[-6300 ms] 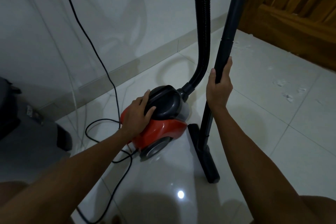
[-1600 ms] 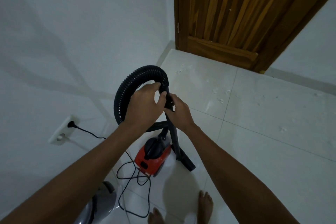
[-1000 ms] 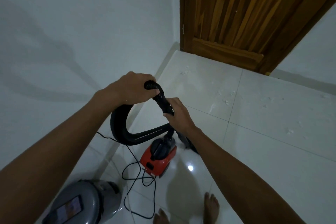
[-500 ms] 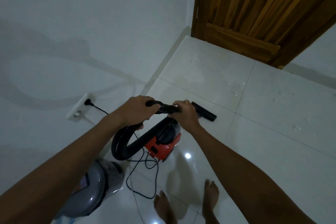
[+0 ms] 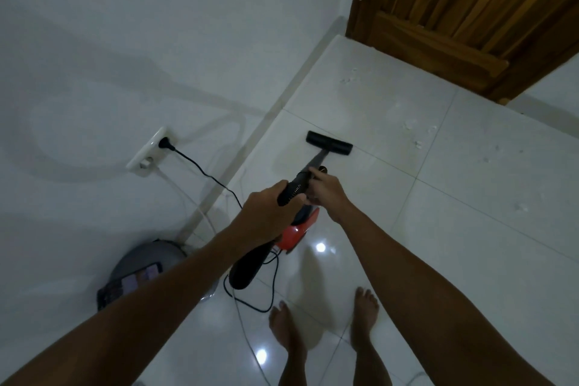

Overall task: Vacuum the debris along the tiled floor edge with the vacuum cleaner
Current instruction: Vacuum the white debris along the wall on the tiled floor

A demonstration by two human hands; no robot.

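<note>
Head view: vacuum cleaner [image 5: 299, 230] mostly behind hands.

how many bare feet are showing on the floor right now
2. The left bare foot and the right bare foot stand side by side on the glossy white tiled floor, at the bottom centre, behind the red canister vacuum cleaner.

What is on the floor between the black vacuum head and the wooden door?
In the head view, white crumbs lie scattered on glossy tile between the vacuum head and the door; nothing else.
</note>
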